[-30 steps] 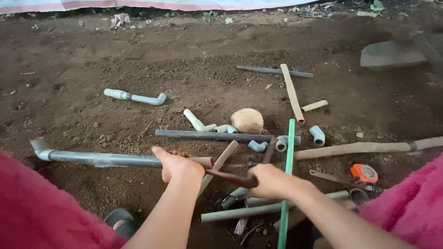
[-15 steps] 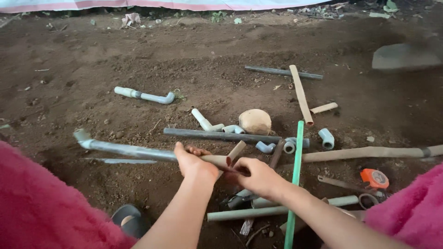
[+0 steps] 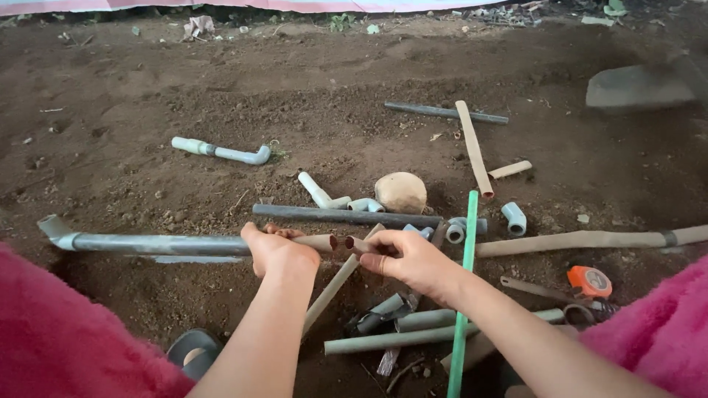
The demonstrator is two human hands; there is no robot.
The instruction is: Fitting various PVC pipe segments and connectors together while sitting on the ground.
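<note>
Head view shows us working over bare brown dirt ground (image 3: 354, 88), crumbly and scattered with small stones, with a pale strip of sheeting along the far edge. Our left hand (image 3: 276, 250) has its fingers clamped around a long grey pipe (image 3: 162, 243) that runs out to the left and ends in an elbow. Our right hand (image 3: 413, 262) has its fingers closed on a short pipe piece (image 3: 359, 244), whose open end sits just apart from the open end of the long pipe, near the middle of the scene. Around them lie a dark pipe (image 3: 346, 216), a round stone (image 3: 400, 192), a green stick (image 3: 464, 280) and, at near right, an orange tape measure (image 3: 589, 281). A flat grey slab (image 3: 641, 85) rests at far right. Fuzzy pink sleeves fill both near corners.
</note>
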